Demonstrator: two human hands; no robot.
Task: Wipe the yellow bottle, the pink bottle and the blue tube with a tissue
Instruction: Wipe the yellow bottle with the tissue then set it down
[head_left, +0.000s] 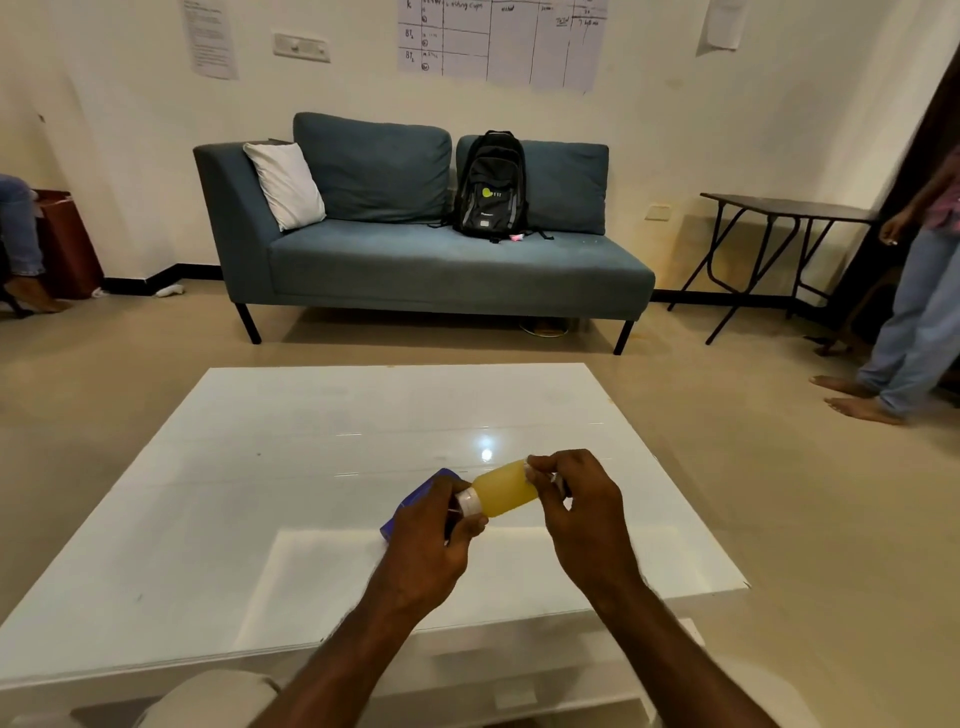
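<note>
Clearly the yellow bottle (506, 490) is the thing in hand: it is held lying on its side in the air above the white table (260, 467), gripped at both ends. The left hand (434, 540) is closed around the white cap (470, 503) end, fingers curled over it and thumb beneath. The right hand (576, 512) pinches the base end, fingertips (537, 465) pressed to the far edge; a sliver of something pale and thin shows there, probably the tissue, though too little of it is seen to be sure.

Between the two grips the body is bare, smooth and slightly translucent, so it looks like soft plastic with liquid inside. I would judge it light, a little squeezable, and slick when rubbed; hard pressure mid-body could flex it, and the cap is the stiffest place to hold. Holding the cap as an anchor and running the tissue along the body toward it seems the sound way, turning the bottle from the cap end to reach the underside.

Behind the left hand, partly hidden by its knuckles, lies the blue tube (415, 499), resting on the table just beyond the grip. It looks flat and pliable, best taken by its stiffer end. The pink bottle is not visible; it may be hidden by the hands.
</note>
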